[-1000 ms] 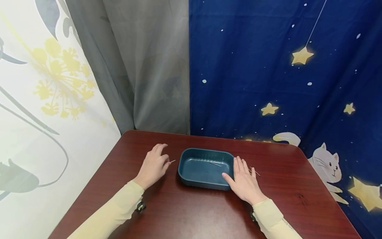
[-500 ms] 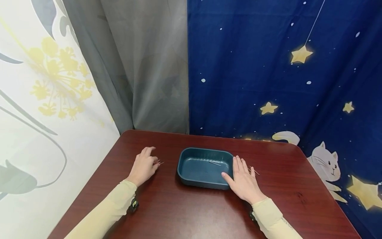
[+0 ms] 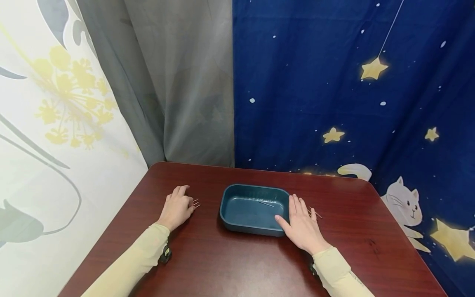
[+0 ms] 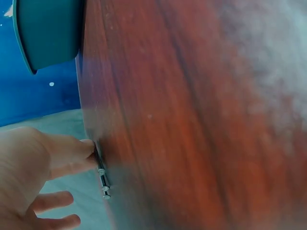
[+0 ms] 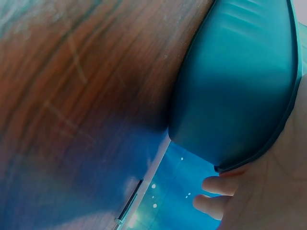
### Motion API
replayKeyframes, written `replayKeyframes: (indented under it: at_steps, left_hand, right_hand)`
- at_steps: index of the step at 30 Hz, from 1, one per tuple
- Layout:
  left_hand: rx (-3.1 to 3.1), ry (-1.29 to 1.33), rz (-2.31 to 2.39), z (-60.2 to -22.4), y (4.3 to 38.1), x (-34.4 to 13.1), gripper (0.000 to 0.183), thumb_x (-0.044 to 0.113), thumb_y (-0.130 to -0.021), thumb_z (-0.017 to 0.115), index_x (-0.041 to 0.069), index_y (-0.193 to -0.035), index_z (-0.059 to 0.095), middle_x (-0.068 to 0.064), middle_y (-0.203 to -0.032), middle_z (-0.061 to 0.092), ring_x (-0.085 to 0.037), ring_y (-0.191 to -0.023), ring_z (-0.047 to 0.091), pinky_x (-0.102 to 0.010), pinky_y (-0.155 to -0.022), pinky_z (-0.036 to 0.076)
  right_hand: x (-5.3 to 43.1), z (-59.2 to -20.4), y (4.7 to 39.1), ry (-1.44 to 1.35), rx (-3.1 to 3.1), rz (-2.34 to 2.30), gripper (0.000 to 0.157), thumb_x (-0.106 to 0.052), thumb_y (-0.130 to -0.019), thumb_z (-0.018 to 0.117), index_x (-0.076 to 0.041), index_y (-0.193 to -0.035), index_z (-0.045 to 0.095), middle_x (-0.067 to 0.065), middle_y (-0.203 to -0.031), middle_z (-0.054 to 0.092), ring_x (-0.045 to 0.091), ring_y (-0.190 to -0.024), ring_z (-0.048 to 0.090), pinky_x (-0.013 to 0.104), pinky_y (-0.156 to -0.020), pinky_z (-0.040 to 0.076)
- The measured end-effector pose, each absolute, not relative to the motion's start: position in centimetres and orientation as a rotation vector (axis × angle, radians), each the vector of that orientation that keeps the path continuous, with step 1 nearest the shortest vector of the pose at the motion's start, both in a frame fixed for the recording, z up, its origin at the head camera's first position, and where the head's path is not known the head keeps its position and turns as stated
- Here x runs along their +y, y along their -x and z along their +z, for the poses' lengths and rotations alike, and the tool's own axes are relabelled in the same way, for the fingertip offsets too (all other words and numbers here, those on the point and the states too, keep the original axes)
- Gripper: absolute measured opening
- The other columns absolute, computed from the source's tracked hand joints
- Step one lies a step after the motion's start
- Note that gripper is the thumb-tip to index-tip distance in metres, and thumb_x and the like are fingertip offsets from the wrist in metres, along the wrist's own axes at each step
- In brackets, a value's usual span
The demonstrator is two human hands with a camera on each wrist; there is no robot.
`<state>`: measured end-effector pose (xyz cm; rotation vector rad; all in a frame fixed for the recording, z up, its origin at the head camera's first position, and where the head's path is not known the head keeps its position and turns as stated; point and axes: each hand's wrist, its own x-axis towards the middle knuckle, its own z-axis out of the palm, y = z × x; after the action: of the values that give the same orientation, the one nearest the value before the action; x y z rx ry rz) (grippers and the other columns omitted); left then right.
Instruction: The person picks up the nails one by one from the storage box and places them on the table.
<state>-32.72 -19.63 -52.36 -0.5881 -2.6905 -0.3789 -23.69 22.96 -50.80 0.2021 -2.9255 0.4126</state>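
A dark teal rectangular box [image 3: 245,229] stands on the table with one thin nail [image 3: 266,203] lying on its floor. My left hand [image 3: 175,209] is low over the table left of the box, thumb and forefinger pinching the end of a nail [image 4: 100,163]. Beside that one, more nail heads [image 4: 106,189] show close together in the left wrist view. Across the box's right rim lies my right hand [image 3: 305,229], its fingers straight and its thumb over the inside. Several nails [image 3: 316,213] rest on the table just beyond that hand, partly hidden by its fingers.
The reddish-brown wooden table [image 3: 237,264] has rounded far corners. Behind it hang a grey curtain [image 3: 200,103] and a blue curtain [image 3: 297,82] with stars. A white patterned curtain [image 3: 44,177] borders the left side.
My left hand has moved left and slightly toward me, away from the box, with a nail at its fingertips, and come down beside other nails. My right hand has stayed on the rim.
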Motion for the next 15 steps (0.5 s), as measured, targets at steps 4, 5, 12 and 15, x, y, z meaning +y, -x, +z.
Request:
replayKeyframes:
  at_steps: [4,5,12,15]
  left_hand:
    - [-2.715,0.58,-0.346,-52.31,32.79,-19.57,0.016,0.014,-0.08,0.081,0.019,-0.069,0.071,-0.022,-0.139,0.051,-0.041,-0.131,0.04,-0.063,-0.086,0.042]
    - [-2.724,0.577,-0.341,-52.29,32.79,-19.54,0.016,0.014,-0.08,0.081,0.019,-0.069,0.071,-0.022,-0.139,0.05,-0.041,-0.131,0.04,-0.063,-0.086,0.042]
    - [-2.752,0.57,-0.326,-52.14,32.73,-19.46,0.012,0.015,-0.081,0.081,0.017,-0.072,0.073,-0.022,-0.14,0.05,-0.041,-0.132,0.04,-0.063,-0.088,0.042]
    - [-2.745,0.576,-0.325,-52.15,32.7,-19.47,0.012,0.014,-0.081,0.081,0.018,-0.073,0.074,-0.022,-0.14,0.05,-0.042,-0.132,0.04,-0.064,-0.089,0.041]
  right_hand:
    - [23.01,-50.75,23.68,-0.2,-2.922,0.412,0.099,-0.074,-0.096,0.037,0.001,-0.158,0.022,0.019,-0.164,0.021,0.042,-0.149,0.019,0.072,-0.11,0.016]
    - [23.02,-50.75,23.68,-0.199,-2.922,0.411,0.099,-0.074,-0.096,0.036,0.001,-0.159,0.022,0.019,-0.164,0.021,0.042,-0.149,0.019,0.072,-0.11,0.016]
    - [23.02,-50.84,23.71,-0.202,-2.923,0.407,0.1,-0.075,-0.096,0.036,0.001,-0.159,0.022,0.019,-0.164,0.021,0.042,-0.149,0.02,0.072,-0.109,0.017]
    - [23.0,-50.79,23.71,-0.203,-2.921,0.405,0.099,-0.074,-0.096,0.036,0.002,-0.158,0.023,0.019,-0.164,0.021,0.042,-0.148,0.02,0.072,-0.109,0.017]
